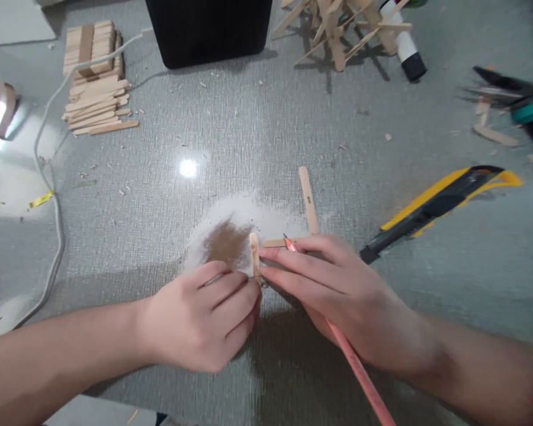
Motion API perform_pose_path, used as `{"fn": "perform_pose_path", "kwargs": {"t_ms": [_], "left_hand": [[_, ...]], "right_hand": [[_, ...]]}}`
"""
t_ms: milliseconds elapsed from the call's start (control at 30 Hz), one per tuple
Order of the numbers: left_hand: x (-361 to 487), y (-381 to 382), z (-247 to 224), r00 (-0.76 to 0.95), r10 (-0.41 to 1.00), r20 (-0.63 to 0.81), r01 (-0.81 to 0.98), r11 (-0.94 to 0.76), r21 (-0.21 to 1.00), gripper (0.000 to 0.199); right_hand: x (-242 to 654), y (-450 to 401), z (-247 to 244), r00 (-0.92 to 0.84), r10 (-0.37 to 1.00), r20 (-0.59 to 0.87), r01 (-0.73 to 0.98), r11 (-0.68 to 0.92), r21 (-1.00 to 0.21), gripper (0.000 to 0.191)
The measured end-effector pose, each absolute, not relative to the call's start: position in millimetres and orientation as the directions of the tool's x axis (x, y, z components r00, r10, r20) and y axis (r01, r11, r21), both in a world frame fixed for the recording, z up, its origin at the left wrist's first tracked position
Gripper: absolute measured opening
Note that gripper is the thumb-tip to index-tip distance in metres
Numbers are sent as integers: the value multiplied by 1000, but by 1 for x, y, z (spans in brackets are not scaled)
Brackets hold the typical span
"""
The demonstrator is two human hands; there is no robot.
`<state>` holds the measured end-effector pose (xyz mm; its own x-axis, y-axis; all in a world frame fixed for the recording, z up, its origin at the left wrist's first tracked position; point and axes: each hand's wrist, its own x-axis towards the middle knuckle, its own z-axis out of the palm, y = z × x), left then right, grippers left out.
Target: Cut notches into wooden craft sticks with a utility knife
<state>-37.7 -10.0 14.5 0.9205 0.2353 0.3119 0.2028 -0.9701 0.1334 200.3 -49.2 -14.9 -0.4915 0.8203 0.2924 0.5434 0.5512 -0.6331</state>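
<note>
A short piece of wooden stick (254, 251) stands between my two hands over a whitish worn patch (244, 208) with a brown middle. My left hand (204, 313) is closed at its lower end, fingers curled; a small metallic bit (262, 283) shows by the fingertips. My right hand (333, 284) touches the piece's right side with its fingertips and holds a pink pencil (359, 374) between its fingers, tip pointing up and left. Beyond the right fingers lie a flat stick (275, 243) and an upright-lying stick with a small slot (308, 198).
A yellow and black cutter (439, 204) lies at right, with green-handled pliers (530, 106) beyond. Loose sticks (333, 29) and a glue tube (406, 47) are at the back, beside a black object (208, 29). Stick bundles (93, 50) and a white cable (57, 236) are at left.
</note>
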Motion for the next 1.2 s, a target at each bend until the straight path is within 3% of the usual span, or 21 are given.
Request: {"fn": "perform_pose_path", "kwargs": {"t_ms": [100, 200, 500, 733, 867, 967, 1067, 1200], "left_hand": [[-37, -12, 16, 914, 261, 311, 224, -963, 151, 14], [-36, -14, 16, 904, 287, 318, 241, -954, 178, 11], [-35, -23, 13, 865, 378, 330, 306, -919, 248, 6], [-32, -23, 15, 836, 461, 296, 369, -873, 318, 7], [-35, -17, 17, 797, 586, 149, 436, -728, 529, 12], [-38, -10, 23, 752, 659, -4, 460, -522, 718, 16], [-38, -4, 32, 709, 681, -184, 494, -293, 818, 17], [-36, -4, 36, 622, 760, -189, 401, -102, 910, 23]], "right_hand": [[200, -48, -13, -581, 755, 303, 567, 643, -515, 41], [199, -47, -10, -589, 747, 307, 588, 657, -471, 37], [198, -50, -14, -567, 777, 275, 599, 617, -510, 23], [198, -50, -11, -554, 785, 278, 597, 607, -524, 24], [199, -50, -14, -557, 784, 276, 601, 609, -517, 24], [199, -50, -16, -558, 786, 267, 598, 604, -527, 25], [199, -49, -14, -536, 797, 279, 585, 588, -558, 25], [201, -50, -9, -507, 788, 350, 504, 600, -622, 27]]}}
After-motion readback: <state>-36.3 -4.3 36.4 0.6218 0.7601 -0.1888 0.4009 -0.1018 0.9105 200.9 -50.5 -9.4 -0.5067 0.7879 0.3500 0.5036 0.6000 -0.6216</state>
